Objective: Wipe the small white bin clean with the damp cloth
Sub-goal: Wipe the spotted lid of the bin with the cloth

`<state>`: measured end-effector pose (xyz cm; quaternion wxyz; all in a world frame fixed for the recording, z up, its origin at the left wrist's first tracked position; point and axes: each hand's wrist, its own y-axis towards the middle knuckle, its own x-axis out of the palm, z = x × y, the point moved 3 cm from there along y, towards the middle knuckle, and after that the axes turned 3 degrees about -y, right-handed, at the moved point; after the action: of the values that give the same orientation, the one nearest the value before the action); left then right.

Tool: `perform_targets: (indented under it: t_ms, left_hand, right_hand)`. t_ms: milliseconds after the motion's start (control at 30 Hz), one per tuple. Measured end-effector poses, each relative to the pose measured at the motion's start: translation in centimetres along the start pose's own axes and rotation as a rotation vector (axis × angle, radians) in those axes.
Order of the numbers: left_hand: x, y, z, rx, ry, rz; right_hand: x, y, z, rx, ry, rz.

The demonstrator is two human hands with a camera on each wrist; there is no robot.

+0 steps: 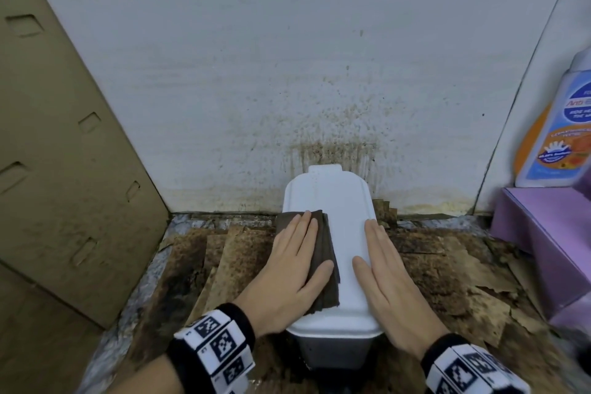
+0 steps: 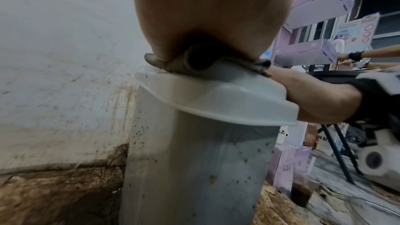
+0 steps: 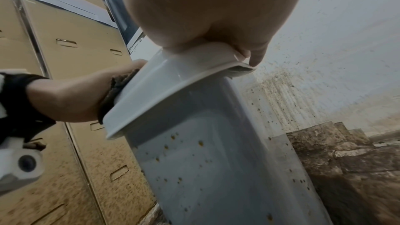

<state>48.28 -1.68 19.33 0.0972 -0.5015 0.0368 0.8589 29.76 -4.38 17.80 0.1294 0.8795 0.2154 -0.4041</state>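
The small white bin (image 1: 332,233) stands on the floor against a stained white wall (image 1: 287,57), its closed lid facing up and its back edge touching the wall, with soiled sheets of brown cardboard (image 1: 217,253) spread on the floor around it. The left hand (image 1: 287,269) lies flat on the left part of the lid with straight fingers, pressing a folded dark brown cloth (image 1: 323,253) against the plastic; the cloth hangs a little over the lid's left edge, and in the left wrist view it bunches under the palm. The right hand (image 1: 387,278) is also open and flat, resting along the right side of the lid with the fingers pointing toward the wall and the thumb lying on the lid top; the right wrist view shows a fingertip reaching past the lid's far rim. Both wrist views show the bin's side walls dotted with small brown specks. A large tan cardboard panel (image 1: 64,153) leans at the left, and a purple box (image 1: 543,233) carrying a soap bottle (image 1: 559,131) sits at the right.
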Motion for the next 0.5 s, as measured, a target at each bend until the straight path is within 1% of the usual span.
perform_targets:
  t_ms: [133,333,500]
  left_hand:
    - [-0.9,1.8,-0.6,-0.006,0.024,-0.047]
    - [-3.0,6.8,-1.7,-0.036,0.083,-0.152]
    - [-3.9,10.9,-2.7,-0.059,0.111,-0.136]
  right_hand:
    - [-0.1,0.1,0.0,0.009,0.043,0.014]
    - [-0.1,0.2,0.1,0.013,0.052,0.014]
    - [-0.2,0.2,0.0,0.013,0.067,0.012]
